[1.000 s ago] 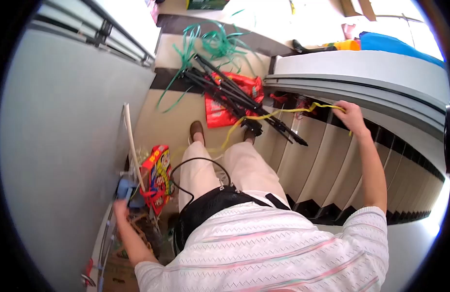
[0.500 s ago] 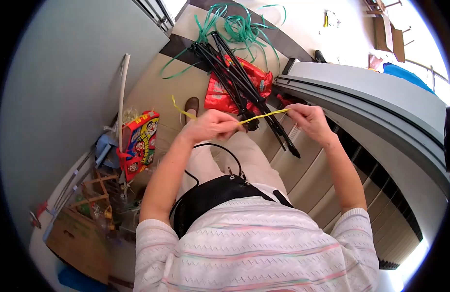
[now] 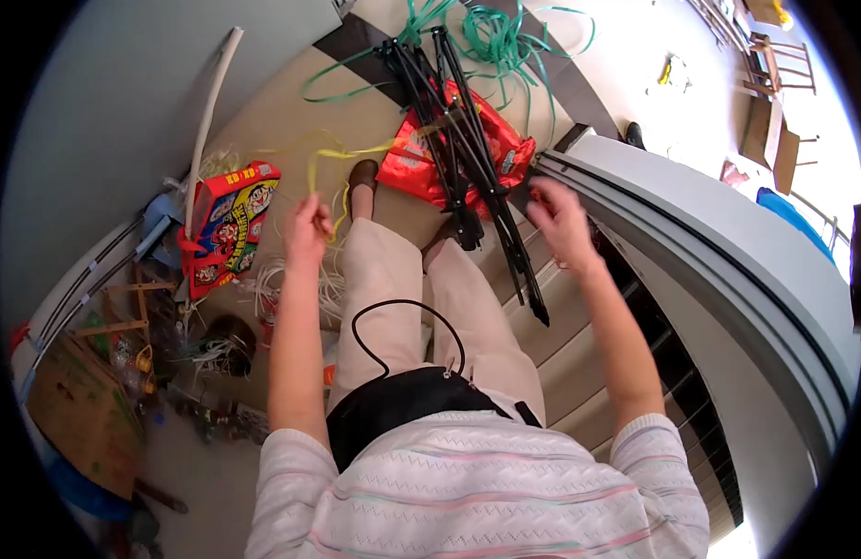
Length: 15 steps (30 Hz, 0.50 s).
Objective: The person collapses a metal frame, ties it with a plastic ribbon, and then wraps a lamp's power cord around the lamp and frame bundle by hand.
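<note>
My left hand (image 3: 306, 228) is closed on a thin yellow plastic strap (image 3: 317, 172). The strap loops above the fingers, and one length runs blurred to the right over a red plastic bag (image 3: 413, 166). Off to the right, my right hand (image 3: 562, 228) is held in the air with loosely bent fingers slightly apart, and I see nothing in it. Between the hands, a bundle of folded black metal legs (image 3: 463, 154) lies on the red bag. Green plastic strapping (image 3: 495, 37) sits in loose coils beyond the bundle.
A colourful box (image 3: 233, 224) and a pale pole (image 3: 211, 112) stand by the grey panel at left. Scraps, white strips and cardboard (image 3: 86, 419) lie lower left. A metal door track (image 3: 691, 210) curves along the right. A wooden chair (image 3: 775, 65) is far right.
My hands have moved apart, the left one leftward. The yellow strap, stretched between both hands before, has left my right hand and now swings from the left. The view has shifted slightly.
</note>
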Motion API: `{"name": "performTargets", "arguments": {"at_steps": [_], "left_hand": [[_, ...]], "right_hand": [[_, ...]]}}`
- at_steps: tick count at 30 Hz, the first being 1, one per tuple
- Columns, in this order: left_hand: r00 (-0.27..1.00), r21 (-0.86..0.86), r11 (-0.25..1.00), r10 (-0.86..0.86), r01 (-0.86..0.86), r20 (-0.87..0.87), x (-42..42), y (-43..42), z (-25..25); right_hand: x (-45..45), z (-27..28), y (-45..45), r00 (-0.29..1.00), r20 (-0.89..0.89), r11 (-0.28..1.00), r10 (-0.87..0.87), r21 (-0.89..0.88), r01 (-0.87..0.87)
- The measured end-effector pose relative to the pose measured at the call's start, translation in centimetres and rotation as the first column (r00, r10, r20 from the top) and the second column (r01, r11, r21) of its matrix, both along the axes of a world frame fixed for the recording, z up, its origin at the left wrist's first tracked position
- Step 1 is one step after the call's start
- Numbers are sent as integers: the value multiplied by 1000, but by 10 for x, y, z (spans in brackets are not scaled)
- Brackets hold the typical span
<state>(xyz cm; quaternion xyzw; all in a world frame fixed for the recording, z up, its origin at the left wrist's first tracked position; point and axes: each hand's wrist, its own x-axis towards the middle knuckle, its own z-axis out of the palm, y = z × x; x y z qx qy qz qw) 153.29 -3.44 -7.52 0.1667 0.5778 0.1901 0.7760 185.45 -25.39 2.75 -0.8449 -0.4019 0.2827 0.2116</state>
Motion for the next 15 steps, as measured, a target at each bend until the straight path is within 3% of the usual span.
{"name": "performTargets", "arguments": {"at_steps": [3, 5, 7, 12, 15], "left_hand": [[979, -23, 988, 148, -153, -137, -17, 6, -26], [990, -41, 997, 65, -70, -123, -15, 4, -48], [994, -70, 997, -27, 19, -109, -4, 1, -69], [970, -189, 957, -234, 218, -65, 41, -25, -125], [975, -228, 950, -223, 213, -21, 61, -46, -139]], "right_hand": [[-53, -49, -46, 974, -226, 943, 4, -323, -79], [-81, -75, -87, 957, -285, 929, -53, -367, -57], [-100, -77, -100, 891, -389, 878, -233, -478, 21], [-102, -107, -104, 829, -396, 818, -395, -563, 120], [-94, -138, -106, 819, -380, 815, -431, -553, 173]]}}
